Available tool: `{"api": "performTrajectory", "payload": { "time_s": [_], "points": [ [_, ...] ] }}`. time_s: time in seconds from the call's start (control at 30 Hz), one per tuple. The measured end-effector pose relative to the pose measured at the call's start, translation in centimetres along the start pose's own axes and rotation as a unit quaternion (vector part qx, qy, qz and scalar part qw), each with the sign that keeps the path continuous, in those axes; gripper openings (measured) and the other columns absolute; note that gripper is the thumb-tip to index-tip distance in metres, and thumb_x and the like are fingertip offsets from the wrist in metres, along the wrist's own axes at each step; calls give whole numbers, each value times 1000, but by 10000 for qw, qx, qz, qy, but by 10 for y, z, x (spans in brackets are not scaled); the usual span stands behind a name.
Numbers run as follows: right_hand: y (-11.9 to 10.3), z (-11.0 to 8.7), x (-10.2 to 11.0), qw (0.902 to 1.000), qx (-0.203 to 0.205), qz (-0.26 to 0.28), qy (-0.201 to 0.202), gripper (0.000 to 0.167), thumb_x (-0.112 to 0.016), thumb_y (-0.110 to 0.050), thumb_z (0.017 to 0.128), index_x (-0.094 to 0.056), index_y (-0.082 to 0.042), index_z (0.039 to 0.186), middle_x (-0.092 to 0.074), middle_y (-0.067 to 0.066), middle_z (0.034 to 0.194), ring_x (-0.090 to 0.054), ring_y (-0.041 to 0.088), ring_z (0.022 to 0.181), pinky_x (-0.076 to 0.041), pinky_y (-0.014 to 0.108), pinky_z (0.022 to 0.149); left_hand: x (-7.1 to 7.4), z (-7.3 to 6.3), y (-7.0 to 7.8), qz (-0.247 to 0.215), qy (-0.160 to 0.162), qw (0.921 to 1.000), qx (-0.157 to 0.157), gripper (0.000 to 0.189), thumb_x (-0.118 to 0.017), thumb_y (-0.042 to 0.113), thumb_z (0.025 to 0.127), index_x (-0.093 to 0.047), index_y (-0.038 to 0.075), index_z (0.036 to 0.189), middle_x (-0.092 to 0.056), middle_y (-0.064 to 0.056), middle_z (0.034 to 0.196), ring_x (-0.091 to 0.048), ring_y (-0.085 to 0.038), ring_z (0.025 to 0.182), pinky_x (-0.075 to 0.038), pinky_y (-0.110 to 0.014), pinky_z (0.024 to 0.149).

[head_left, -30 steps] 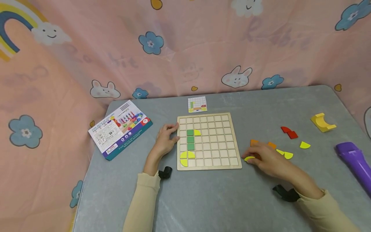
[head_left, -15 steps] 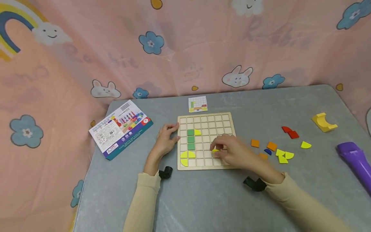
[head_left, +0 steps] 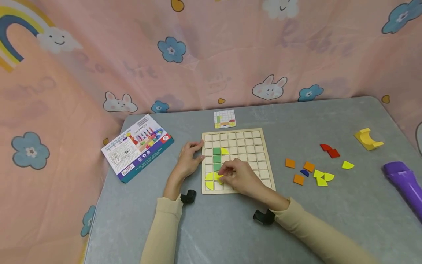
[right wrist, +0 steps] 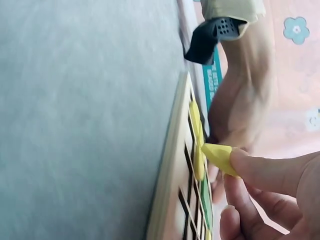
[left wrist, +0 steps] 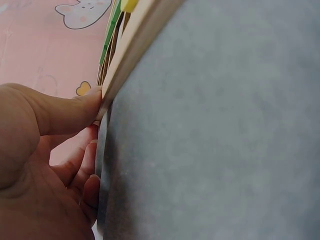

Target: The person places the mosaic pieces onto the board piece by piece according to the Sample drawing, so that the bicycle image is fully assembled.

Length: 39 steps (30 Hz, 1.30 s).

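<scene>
A wooden grid board (head_left: 245, 161) lies on the table with green squares (head_left: 216, 158) and several yellow quarter-circle tiles (head_left: 209, 185) in its cells. My left hand (head_left: 188, 161) rests against the board's left edge, thumb and fingers touching the rim. Over the lower left cells, my right hand (head_left: 242, 178) pinches another yellow tile (right wrist: 219, 157) between thumb and fingertips. In the right wrist view that tile is tilted and held just above the board. The cell beneath it is partly hidden by the fingers.
Behind the board lies a small pattern card (head_left: 225, 118). A cardboard box (head_left: 136, 146) sits at left. To the right are orange squares (head_left: 298, 179), a blue piece (head_left: 304, 172), red pieces (head_left: 333, 153), loose yellow tiles (head_left: 328, 176), a yellow arch (head_left: 367, 140) and a purple object (head_left: 403, 187).
My right hand has carried a yellow tile from the loose pieces at right, leftward across the board to its lower left cells. The left hand has stayed at the edge.
</scene>
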State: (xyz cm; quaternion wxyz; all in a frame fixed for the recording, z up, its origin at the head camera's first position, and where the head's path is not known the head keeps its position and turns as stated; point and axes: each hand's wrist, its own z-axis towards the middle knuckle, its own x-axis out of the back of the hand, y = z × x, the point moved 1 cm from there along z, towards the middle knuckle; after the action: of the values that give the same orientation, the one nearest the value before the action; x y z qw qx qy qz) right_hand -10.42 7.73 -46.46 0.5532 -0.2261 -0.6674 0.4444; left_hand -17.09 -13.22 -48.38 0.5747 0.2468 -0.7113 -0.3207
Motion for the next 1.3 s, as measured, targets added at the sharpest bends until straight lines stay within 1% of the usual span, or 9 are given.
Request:
{"api": "performTrajectory", "payload": {
  "time_s": [0.17, 0.37, 0.43, 0.57, 0.7, 0.93, 1.1, 1.2, 1.3],
  "points": [
    [-2, -1, -9, 9994, -328, 6, -68, 12, -86, -4, 84, -78, -12, 84, -65, -2, 80, -56, 11, 78, -47, 26, 73, -1, 1, -1, -6, 9, 10000, 35, 57, -69, 7, 102, -51, 6, 156, -50, -19, 152, -40, -38, 145, -29, -57, 122],
    [-3, -4, -15, 9973, -648, -347, 47, 15, -89, -10, 84, -77, -17, 79, -66, -6, 75, -52, 12, 79, -42, 31, 72, -1, 1, 0, 17, 46, 10000, 6, 56, -68, 6, 102, -52, 5, 156, -50, -19, 151, -40, -38, 145, -29, -57, 122],
    [-3, -4, -17, 9965, -622, -541, 107, 16, -90, -11, 83, -77, -18, 78, -67, -7, 75, -52, 13, 79, -42, 32, 71, -1, 1, -1, 2, 46, 10000, 11, 57, -69, 6, 101, -52, 5, 156, -50, -20, 151, -40, -38, 145, -29, -57, 122],
    [-2, -6, -21, 9946, -446, -908, 211, 15, -91, -10, 82, -78, -17, 79, -66, -5, 80, -51, 15, 84, -43, 32, 73, -1, 0, -1, -32, 41, 10000, 22, 57, -69, 6, 101, -52, 5, 156, -50, -19, 151, -40, -38, 145, -28, -57, 122],
    [-4, -6, -23, 9932, -486, -1025, 257, 16, -92, -12, 82, -77, -18, 79, -58, -1, 86, -46, 16, 86, -41, 32, 72, -1, 0, -1, -57, 33, 10000, 16, 57, -69, 6, 101, -52, 6, 156, -50, -19, 151, -40, -38, 145, -28, -57, 122],
    [-5, -4, -22, 9901, -517, -1275, 261, 23, -94, -18, 80, -71, -18, 81, -53, 0, 85, -41, 17, 83, -37, 31, 71, 0, 0, -1, -72, 50, 10000, -18, 57, -69, 6, 101, -52, 5, 156, -50, -20, 152, -40, -38, 145, -28, -58, 122],
    [-3, -7, -13, 9891, -626, -1300, 294, 23, -93, -21, 82, -71, -18, 83, -54, 0, 85, -42, 17, 84, -38, 30, 70, -1, 0, 0, -47, 27, 10000, 40, 57, -68, 6, 102, -51, 6, 156, -49, -19, 153, -39, -37, 145, -27, -58, 122],
    [3, -9, -1, 9891, -694, -1243, 380, 21, -92, -20, 83, -71, -16, 86, -56, 2, 89, -43, 19, 87, -39, 31, 72, -2, 1, -1, -57, 24, 9999, 94, 58, -68, 7, 102, -50, 7, 157, -49, -18, 154, -39, -37, 146, -27, -57, 123],
    [13, -13, 16, 9886, -744, -1214, 489, 17, -89, -17, 85, -74, -14, 93, -59, 5, 95, -45, 22, 92, -40, 33, 75, -2, 1, -1, -51, 30, 9999, 115, 58, -68, 7, 102, -50, 7, 157, -49, -18, 154, -39, -37, 146, -27, -57, 123]
  ]
}}
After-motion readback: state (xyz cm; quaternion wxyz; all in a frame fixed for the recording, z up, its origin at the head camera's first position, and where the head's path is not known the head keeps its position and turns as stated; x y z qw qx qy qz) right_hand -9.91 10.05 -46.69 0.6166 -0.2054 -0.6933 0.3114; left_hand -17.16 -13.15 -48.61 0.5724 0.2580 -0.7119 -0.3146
